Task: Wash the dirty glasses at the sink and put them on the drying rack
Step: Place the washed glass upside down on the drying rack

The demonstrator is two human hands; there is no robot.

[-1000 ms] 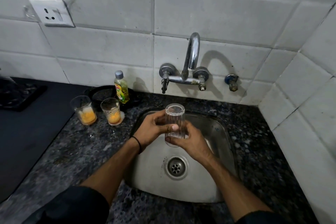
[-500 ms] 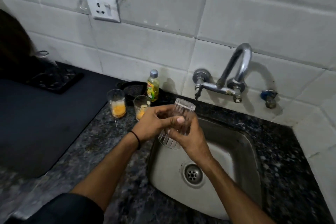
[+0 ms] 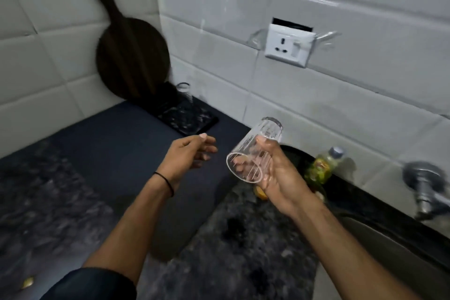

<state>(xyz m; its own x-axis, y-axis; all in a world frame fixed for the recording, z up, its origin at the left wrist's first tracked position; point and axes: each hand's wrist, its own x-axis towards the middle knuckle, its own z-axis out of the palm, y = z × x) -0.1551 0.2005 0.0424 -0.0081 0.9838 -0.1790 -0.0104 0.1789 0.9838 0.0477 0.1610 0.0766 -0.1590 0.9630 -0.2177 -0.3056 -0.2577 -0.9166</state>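
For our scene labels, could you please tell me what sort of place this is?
Probably a home kitchen: a chrome wall tap above a steel sink, a dark speckled stone countertop under white wall tiles, and a round dark wooden board with a handle leaning in the corner.

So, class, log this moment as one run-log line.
right hand: holds glass tilted, mouth toward camera | left hand: open, empty | both above counter

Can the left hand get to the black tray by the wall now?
Probably yes. The left hand is empty and hangs just in front of the tray, with only dark mat between them. The right hand holds the glass.
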